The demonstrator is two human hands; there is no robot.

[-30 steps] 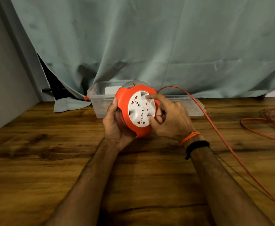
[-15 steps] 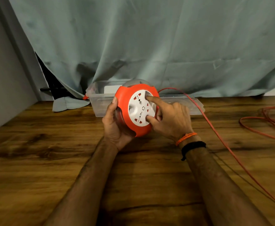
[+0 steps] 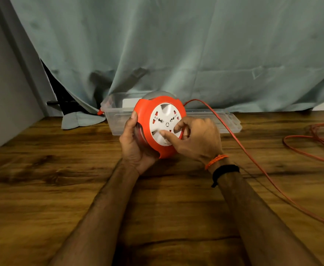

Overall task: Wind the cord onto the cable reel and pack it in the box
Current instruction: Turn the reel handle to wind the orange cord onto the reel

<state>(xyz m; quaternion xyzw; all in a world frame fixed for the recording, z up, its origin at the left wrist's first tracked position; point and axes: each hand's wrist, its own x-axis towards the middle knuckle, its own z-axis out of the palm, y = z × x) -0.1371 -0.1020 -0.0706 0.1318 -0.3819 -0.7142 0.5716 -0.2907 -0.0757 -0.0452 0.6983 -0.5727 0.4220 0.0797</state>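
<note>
right hand [image 3: 195,138] has walked its fingers from the top of the white dial down to its lower edge, pinching it – a partial wind – left hand [image 3: 136,143] cradling the cable reel [image 3: 157,123] at frame centre before the box [image 3: 232,123], most cord [image 3: 253,160] still loose on the counter [image 3: 61,189]

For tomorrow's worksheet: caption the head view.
Left hand grips orange-and-white plastic cable reel; right hand turns its face, winding thin orange cord.
</note>
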